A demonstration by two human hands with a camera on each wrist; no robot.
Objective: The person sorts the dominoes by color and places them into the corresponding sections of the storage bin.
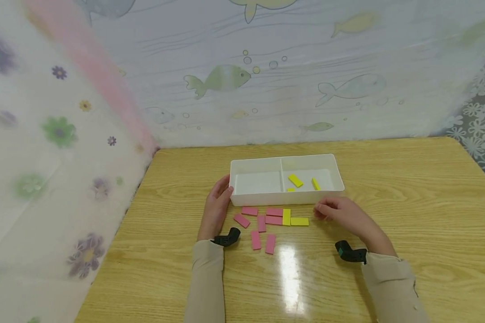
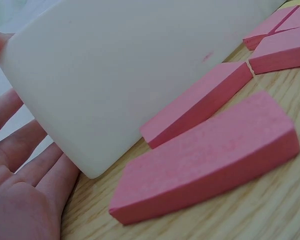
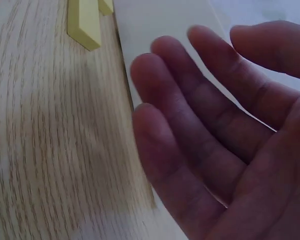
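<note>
Your left hand (image 1: 216, 208) is at the left end of the white box (image 1: 287, 198), thumb tip on its front corner and the other fingers fairly straight, a little apart, along the outside of the end wall. Your right hand (image 1: 343, 216) hangs near the box's front right corner, fingers loosely bent, pinching nothing; the right wrist view shows the thumb held apart from the forefinger. Just left of that hand, a yellow tile (image 1: 300, 221) lies flat on the counter (image 1: 166, 202), its left end meeting a second yellow tile (image 1: 286, 217) that points away from you. Two parallel pink tiles (image 1: 274, 220) run up to the second yellow one from the left, and another pink tile (image 1: 261, 223) lies crosswise just left of them. By your left hand, one pink tile sits along the foot of the box's front wall with a slanted one just beside it, while two more lie nearest to you. In the box's right compartment, beyond the divider (image 1: 282, 175), you have three yellow pieces (image 1: 295, 181), one partly hidden by the front wall. A black wrist camera (image 1: 228, 237) sits at each beige cuff. Beyond the counter hangs a fish-patterned sheet (image 1: 291, 107), with a flowered one (image 1: 28, 148) to your left.
</note>
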